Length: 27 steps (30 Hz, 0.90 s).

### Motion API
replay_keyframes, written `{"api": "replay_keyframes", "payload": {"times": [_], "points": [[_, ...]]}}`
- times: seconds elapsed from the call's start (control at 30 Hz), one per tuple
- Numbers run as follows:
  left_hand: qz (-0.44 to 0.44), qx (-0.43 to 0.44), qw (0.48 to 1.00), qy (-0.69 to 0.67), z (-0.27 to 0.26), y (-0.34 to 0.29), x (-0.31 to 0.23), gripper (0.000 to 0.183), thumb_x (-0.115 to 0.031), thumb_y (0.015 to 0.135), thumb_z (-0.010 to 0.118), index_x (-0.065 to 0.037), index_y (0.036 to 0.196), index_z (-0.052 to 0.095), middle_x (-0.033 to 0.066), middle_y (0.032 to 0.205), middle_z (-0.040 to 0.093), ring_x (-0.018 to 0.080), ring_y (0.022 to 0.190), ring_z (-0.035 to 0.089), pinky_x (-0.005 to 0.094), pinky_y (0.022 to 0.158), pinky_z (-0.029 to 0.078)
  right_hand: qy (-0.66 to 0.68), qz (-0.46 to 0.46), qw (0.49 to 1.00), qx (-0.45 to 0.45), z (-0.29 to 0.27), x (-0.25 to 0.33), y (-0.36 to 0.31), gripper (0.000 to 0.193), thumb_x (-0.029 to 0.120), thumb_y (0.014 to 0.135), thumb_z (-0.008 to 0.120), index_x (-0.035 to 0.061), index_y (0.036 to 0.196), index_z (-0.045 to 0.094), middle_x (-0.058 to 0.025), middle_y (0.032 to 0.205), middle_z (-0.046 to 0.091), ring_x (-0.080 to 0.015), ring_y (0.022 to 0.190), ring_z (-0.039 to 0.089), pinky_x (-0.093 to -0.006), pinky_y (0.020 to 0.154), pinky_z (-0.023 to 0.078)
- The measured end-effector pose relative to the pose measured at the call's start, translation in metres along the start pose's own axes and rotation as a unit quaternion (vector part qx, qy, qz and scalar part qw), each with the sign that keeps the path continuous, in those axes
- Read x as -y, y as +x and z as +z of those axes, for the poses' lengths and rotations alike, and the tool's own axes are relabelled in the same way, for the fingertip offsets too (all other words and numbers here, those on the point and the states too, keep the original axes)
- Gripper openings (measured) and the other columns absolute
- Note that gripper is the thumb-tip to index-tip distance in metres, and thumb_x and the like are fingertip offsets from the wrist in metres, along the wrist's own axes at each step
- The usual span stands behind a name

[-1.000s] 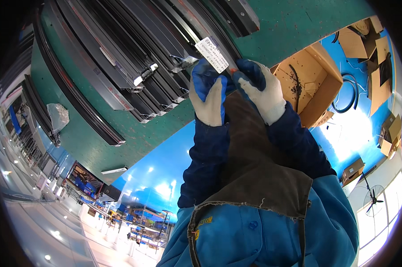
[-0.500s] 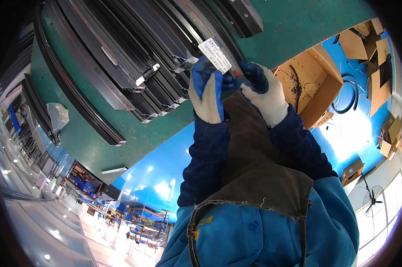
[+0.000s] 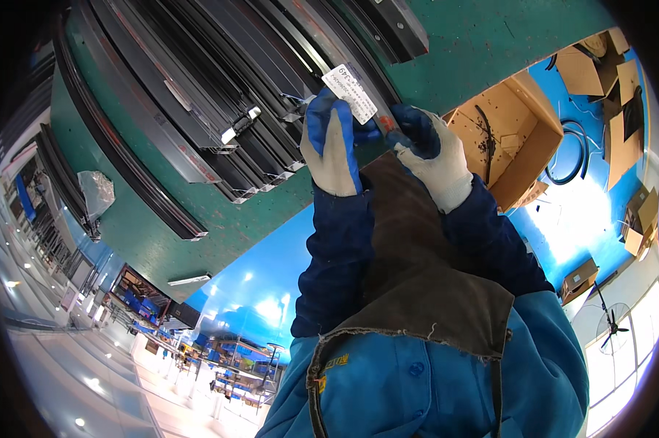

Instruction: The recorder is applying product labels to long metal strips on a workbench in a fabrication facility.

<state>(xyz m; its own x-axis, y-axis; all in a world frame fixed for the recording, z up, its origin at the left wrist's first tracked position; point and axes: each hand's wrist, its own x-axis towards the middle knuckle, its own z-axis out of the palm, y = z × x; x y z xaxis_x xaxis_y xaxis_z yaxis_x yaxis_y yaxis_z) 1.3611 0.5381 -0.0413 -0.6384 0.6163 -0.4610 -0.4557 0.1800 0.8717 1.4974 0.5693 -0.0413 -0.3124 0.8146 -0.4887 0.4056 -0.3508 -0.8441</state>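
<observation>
My left hand (image 3: 332,150), in a white glove with a blue coated palm, is closed around the near end of a long dark metal profile (image 3: 386,97). A white printed label (image 3: 350,93) lies on the profile just above these fingers. My right hand (image 3: 435,157), gloved the same way, is curled at the other side of that end, its thumb by a small red mark on the profile. Some fingertips of both hands are hidden behind the profile and the gloves.
Several dark profiles (image 3: 187,120) lie side by side on the green table (image 3: 231,233), one curved strip apart at left. A crumpled clear plastic bag (image 3: 96,191) lies near the left edge. An open cardboard box (image 3: 545,124) with small dark bits stands at right, beside a blue floor.
My left hand has shifted slightly left and up along the profile. The label has tilted a little and moved left, and the right hand stays at the profile's end.
</observation>
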Motion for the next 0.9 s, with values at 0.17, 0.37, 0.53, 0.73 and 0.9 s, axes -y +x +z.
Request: {"api": "replay_keyframes", "payload": {"times": [0.17,0.37,0.53,0.73,0.9], "points": [[-0.005,-0.031,0.998,0.047,0.003,0.004,-0.004,0.026,-0.009,0.084,0.059,0.005,0.105,0.053,0.0133,0.084,0.060,0.0141,0.058,0.057,0.0221,0.054,0.049,-0.046,-0.005,0.999,0.004,-0.002,0.002,-0.005,0.048,0.012,0.069,0.068,0.0007,0.114,0.055,-0.0116,0.097,0.063,-0.0224,0.083,0.062,-0.0277,0.074,0.049],[-0.036,-0.070,0.997,0.014,0.008,0.002,-0.009,0.023,0.001,0.078,0.062,0.003,0.100,0.057,0.0109,0.083,0.062,0.0130,0.060,0.058,0.0196,0.054,0.048,-0.096,-0.006,0.995,0.009,-0.004,0.000,-0.007,0.050,0.014,0.069,0.068,0.0013,0.115,0.054,-0.0136,0.100,0.062,-0.0262,0.085,0.062,-0.0305,0.074,0.049],[-0.002,-0.055,0.998,0.023,0.004,0.000,-0.005,0.025,-0.002,0.079,0.062,0.005,0.102,0.055,0.0123,0.083,0.061,0.0131,0.059,0.058,0.0210,0.053,0.049,-0.088,-0.014,0.996,0.012,-0.006,0.006,-0.007,0.052,0.016,0.069,0.068,0.0028,0.117,0.054,-0.0146,0.100,0.062,-0.0276,0.086,0.062,-0.0318,0.074,0.049],[-0.001,-0.021,0.999,0.044,0.014,-0.010,-0.017,0.026,-0.004,0.080,0.063,0.006,0.102,0.054,0.0129,0.082,0.060,0.0140,0.056,0.057,0.0219,0.050,0.049,-0.167,-0.034,0.985,0.038,-0.016,0.006,-0.011,0.055,0.020,0.071,0.066,0.0052,0.121,0.051,-0.0146,0.102,0.060,-0.0292,0.086,0.061,-0.0337,0.072,0.050],[-0.028,-0.060,0.994,0.088,0.014,-0.008,-0.018,0.027,-0.004,0.079,0.065,0.005,0.101,0.054,0.0124,0.079,0.060,0.0152,0.053,0.057,0.0219,0.047,0.049,-0.239,-0.086,0.966,0.036,-0.021,0.009,-0.024,0.058,0.024,0.073,0.065,0.0077,0.125,0.047,-0.0144,0.102,0.059,-0.0296,0.084,0.060,-0.0349,0.069,0.050]]}}
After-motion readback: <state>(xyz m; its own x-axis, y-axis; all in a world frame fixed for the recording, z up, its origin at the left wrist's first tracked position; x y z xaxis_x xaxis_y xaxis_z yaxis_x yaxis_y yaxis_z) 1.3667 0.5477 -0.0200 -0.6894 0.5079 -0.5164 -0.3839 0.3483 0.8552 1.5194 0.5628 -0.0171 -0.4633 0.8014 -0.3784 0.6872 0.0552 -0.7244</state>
